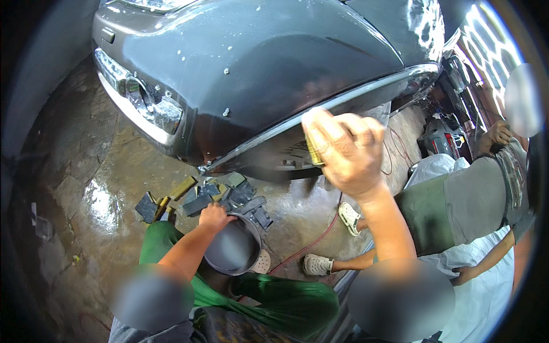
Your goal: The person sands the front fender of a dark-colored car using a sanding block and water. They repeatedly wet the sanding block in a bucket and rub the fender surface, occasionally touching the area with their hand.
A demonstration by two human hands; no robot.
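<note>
My right hand point(349, 150) is raised beside the wheel-arch edge of a dark car point(274, 68), its fingers closed around a yellowish sanding block point(313, 150). The block's far end is hidden by the fingers. Lower down, my left hand point(215, 216) grips the rim of a dark round bucket point(259, 240) that stands between my knees. Grey liquid seems to be in the bucket. Water drops and pale spots dot the car's dull body panel. Just past my left hand, several dark and olive blocks point(197, 204) lie in a loose pile on the floor.
The floor point(100, 188) is wet and shiny. A thin red hose point(306, 250) runs over it to the right of the bucket. At the right another person in grey-green trousers point(452, 208) sits close by on white sheeting point(486, 280). A dark machine point(440, 137) stands behind.
</note>
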